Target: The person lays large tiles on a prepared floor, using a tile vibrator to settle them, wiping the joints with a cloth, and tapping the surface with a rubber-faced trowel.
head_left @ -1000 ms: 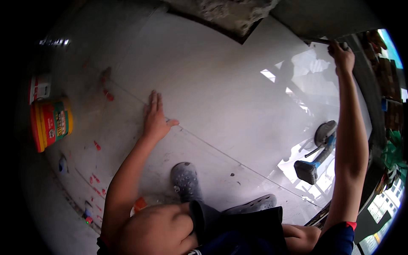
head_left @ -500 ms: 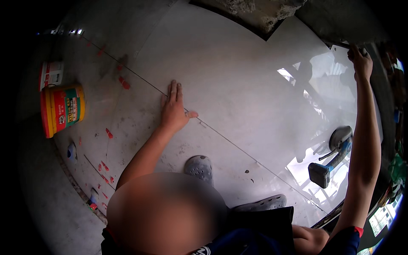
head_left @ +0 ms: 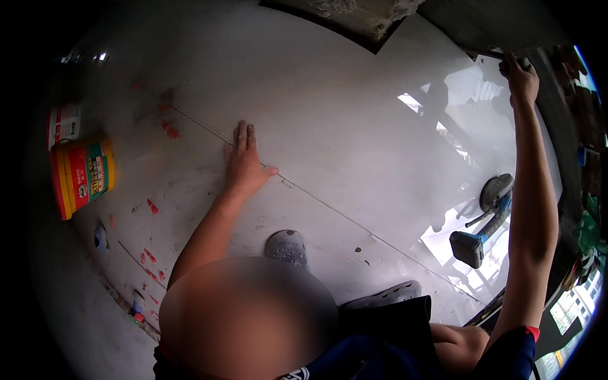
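Observation:
A large, glossy light-grey tile (head_left: 329,114) lies on the floor. Its long joint line (head_left: 354,219) runs diagonally past my left hand (head_left: 247,166). That hand rests flat across the joint, fingers stretched forward and thumb out to the side. Far off at the right, my right hand (head_left: 522,77) has its fingers wrapped round a thin dark bar (head_left: 486,54) at the tile's far corner; most of the bar is hidden. Next to my right forearm stands a blue-and-black cordless power tool (head_left: 482,221) with a round grey head, on the tile.
Two buckets, one yellow and red (head_left: 85,174) and one white and red (head_left: 63,125), stand at the left. Red tile-levelling wedges (head_left: 170,130) dot the left tiles. A rough concrete block (head_left: 345,16) borders the far edge. My grey clogs (head_left: 286,247) are on the near tile.
The whole view has shifted, so most things sit a little further left. Both hands keep their places and poses. Beyond my left hand, the joint now looks like a double line.

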The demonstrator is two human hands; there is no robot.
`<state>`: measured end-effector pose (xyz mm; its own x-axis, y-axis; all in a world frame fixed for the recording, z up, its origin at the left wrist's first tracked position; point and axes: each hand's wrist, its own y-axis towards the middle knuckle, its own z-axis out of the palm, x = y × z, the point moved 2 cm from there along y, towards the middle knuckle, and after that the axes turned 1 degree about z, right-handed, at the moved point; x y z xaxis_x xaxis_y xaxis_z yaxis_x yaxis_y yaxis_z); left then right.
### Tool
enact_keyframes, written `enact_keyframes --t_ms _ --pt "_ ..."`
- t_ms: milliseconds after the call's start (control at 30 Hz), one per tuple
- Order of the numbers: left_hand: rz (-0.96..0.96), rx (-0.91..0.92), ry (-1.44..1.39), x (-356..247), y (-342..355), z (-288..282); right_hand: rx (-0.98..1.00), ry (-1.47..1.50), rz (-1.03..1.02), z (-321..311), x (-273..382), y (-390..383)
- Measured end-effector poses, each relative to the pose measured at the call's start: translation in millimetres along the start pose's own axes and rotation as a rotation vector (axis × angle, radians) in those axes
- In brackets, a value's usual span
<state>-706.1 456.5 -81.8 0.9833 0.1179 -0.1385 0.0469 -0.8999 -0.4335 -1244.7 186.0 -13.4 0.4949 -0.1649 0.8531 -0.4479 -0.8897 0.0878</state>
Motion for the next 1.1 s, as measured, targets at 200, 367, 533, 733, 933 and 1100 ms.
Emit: enact_keyframes --t_ms 200,367,533,733,933,1100 --pt "0.442 0.114 -0.062 -80 -24 27 0.000 0.044 0.035 13 14 -13" --pt "0.387 0.171 0.080 -118 -30 39 -0.019 -0.026 0.042 -28 37 1" --pt "0.368 0.197 0.166 -120 -29 33 0.030 0.169 -0.028 -111 81 -78" --pt "0.356 0.079 0.113 -124 -35 32 -0.297 0.565 0.221 -347 47 -240" --pt "0.651 0.371 0.173 -57 12 28 -0.590 1.030 0.843 -446 -58 -555" --pt "0.917 0.555 0.819 -158 -17 -47 -0.612 1.512 0.968 -385 -66 -718"
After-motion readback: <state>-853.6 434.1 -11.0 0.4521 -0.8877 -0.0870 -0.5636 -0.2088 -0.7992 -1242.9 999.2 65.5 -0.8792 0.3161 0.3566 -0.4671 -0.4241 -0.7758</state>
